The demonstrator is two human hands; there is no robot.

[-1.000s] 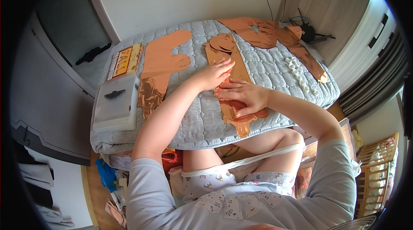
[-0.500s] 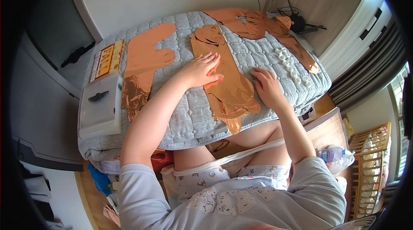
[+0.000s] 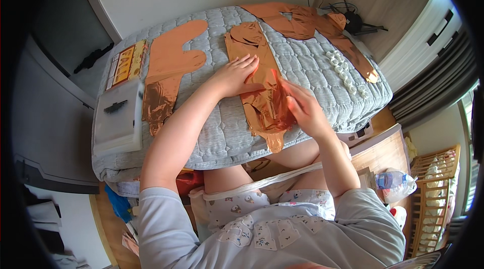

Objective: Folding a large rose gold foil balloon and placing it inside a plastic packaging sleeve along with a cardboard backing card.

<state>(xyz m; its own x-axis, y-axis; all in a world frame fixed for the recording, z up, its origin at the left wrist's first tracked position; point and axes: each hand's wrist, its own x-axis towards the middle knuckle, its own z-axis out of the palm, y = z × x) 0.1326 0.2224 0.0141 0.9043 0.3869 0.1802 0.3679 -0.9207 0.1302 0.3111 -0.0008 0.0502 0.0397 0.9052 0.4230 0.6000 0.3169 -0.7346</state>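
A flat, uninflated copper-coloured foil balloon (image 3: 250,40) lies lengthwise before me on a grey quilted mattress (image 3: 212,138). My left hand (image 3: 236,76) rests flat on its middle, the fingers stretched out. At the balloon's right edge, my right hand (image 3: 306,110) has its fingers and thumb on the foil, and that side is lifted and folded inward, crumpled and shiny. The exact grip is partly hidden. A narrow tab of foil points toward me at the near end. To the left lies another flat copper foil balloon (image 3: 176,60), with a curved, two-lobed outline.
More copper foil (image 3: 297,22) spreads along the far right, near a black device with antennas (image 3: 353,21). Small white rolls (image 3: 343,70) sit in rows on the right. A clear plastic case (image 3: 115,123) and a yellow-red packet (image 3: 126,65) lie at the left edge.
My right hand has moved left from the mattress onto the balloon's right edge, and that edge is now turned up and inward. My left hand stays pressed on the foil.
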